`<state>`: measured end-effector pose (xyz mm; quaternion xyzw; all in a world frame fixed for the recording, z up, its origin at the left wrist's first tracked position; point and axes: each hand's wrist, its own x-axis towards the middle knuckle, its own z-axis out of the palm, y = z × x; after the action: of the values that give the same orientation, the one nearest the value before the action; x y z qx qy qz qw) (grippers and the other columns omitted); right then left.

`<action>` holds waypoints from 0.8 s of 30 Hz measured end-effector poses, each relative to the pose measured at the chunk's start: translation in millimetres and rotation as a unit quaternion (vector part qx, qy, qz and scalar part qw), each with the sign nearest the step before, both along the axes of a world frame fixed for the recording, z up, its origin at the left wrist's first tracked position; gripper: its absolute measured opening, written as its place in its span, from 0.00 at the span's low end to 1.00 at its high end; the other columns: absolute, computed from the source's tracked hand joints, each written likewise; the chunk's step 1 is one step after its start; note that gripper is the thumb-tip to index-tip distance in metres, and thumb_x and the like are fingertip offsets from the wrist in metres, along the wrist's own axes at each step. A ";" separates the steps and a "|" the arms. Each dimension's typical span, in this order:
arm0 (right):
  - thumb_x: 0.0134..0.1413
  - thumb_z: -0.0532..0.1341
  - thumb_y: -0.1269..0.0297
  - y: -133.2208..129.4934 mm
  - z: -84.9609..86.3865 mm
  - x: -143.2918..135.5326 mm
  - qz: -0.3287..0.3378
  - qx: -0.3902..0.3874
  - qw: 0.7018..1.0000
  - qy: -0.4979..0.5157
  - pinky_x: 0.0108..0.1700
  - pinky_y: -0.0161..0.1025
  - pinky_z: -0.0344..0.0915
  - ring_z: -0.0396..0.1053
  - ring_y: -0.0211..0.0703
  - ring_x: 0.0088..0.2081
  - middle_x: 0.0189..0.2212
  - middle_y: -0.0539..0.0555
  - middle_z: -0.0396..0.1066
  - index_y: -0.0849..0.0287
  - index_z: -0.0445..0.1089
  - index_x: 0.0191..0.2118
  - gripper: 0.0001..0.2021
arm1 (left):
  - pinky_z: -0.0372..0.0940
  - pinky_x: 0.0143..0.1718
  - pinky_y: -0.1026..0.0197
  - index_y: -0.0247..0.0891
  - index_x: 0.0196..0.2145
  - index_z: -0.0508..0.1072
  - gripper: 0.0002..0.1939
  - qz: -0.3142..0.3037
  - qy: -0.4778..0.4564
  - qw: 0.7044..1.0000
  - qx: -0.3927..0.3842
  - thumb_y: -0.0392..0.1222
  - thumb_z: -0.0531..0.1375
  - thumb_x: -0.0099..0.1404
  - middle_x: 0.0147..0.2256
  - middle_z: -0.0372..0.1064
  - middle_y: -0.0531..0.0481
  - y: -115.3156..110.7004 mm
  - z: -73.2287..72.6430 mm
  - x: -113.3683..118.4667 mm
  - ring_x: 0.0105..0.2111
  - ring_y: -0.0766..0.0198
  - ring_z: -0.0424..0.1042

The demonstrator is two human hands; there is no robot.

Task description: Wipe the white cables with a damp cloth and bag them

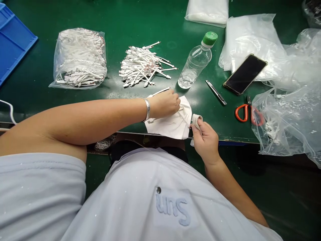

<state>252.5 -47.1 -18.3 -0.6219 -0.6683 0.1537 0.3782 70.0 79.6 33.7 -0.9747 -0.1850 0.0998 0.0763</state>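
Observation:
My left hand (165, 103), a silver bracelet at its wrist, is closed over a white cloth (184, 129) at the table's front edge. A short white cable (184, 117) runs from under its fingers toward my right hand, its bare copper end beside that hand's fingertips. The fingers partly hide the grip. My right hand (206, 139) is closed on a folded strip of white cloth (197, 121), pinched between thumb and fingers. Another white cable (160, 91) lies just behind my left hand. Beyond it is a loose pile of short white cables (144, 65).
A clear bag packed with cables (80, 58) lies at left, near a blue bin (15, 40). Right of the pile are a green-capped bottle (195, 63), a utility knife (215, 92), a phone (245, 73), orange-handled scissors (242, 112) and plastic bags (288, 117).

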 end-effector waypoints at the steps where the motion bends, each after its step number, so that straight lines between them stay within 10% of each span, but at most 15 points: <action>1: 0.59 0.54 0.62 0.1 -1.0 -0.1 -0.004 0.001 1.000 0.009 0.43 0.40 0.66 0.68 0.41 0.36 0.31 0.53 0.69 0.60 0.72 0.43 0.13 | 0.54 0.43 0.51 0.29 0.38 0.70 0.12 0.004 -0.004 1.000 -0.004 0.28 0.47 0.68 0.37 0.68 0.38 -1.1 2.9 0.1 0.36 0.60 0.60; 8: 0.55 0.59 0.59 -1.7 -12.2 1.8 -0.093 0.003 0.972 0.216 0.27 0.35 0.62 0.61 0.33 0.22 0.28 0.50 0.67 0.60 0.71 0.46 0.15 | 0.55 0.33 0.59 0.33 0.28 0.70 0.09 0.256 -0.023 0.953 -0.159 0.26 0.53 0.61 0.30 0.69 0.44 -26.7 48.7 -11.1 0.29 0.62 0.65; 12: 0.51 0.62 0.57 17.4 6.6 12.0 -0.122 0.088 0.970 0.192 0.27 0.35 0.59 0.56 0.32 0.21 0.20 0.44 0.59 0.60 0.73 0.40 0.14 | 0.52 0.24 0.62 0.36 0.23 0.71 0.10 0.282 0.022 0.920 -0.273 0.33 0.56 0.60 0.23 0.70 0.49 -44.8 57.6 -34.3 0.22 0.65 0.63; 18: 0.57 0.58 0.56 108.6 86.4 24.3 -0.049 0.250 0.958 -0.134 0.37 0.38 0.59 0.57 0.35 0.28 0.23 0.50 0.59 0.68 0.75 0.38 0.18 | 0.53 0.24 0.62 0.37 0.28 0.74 0.09 0.371 -0.086 0.875 -0.298 0.43 0.57 0.61 0.24 0.71 0.51 -61.7 32.8 -60.3 0.23 0.64 0.65; 24: 0.57 0.55 0.45 180.0 123.5 9.0 -0.030 0.121 0.945 -0.302 0.42 0.42 0.56 0.63 0.46 0.45 0.45 0.65 0.67 0.70 0.70 0.50 0.30 | 0.60 0.36 0.61 0.36 0.35 0.72 0.07 0.323 -0.352 0.868 -0.133 0.39 0.55 0.66 0.32 0.72 0.48 -97.4 -18.0 -68.6 0.33 0.63 0.68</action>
<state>261.5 132.9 105.1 -0.6084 -0.7459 -0.1348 0.2353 1.4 -17.8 15.7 -0.8318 -0.4892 -0.2074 -0.1608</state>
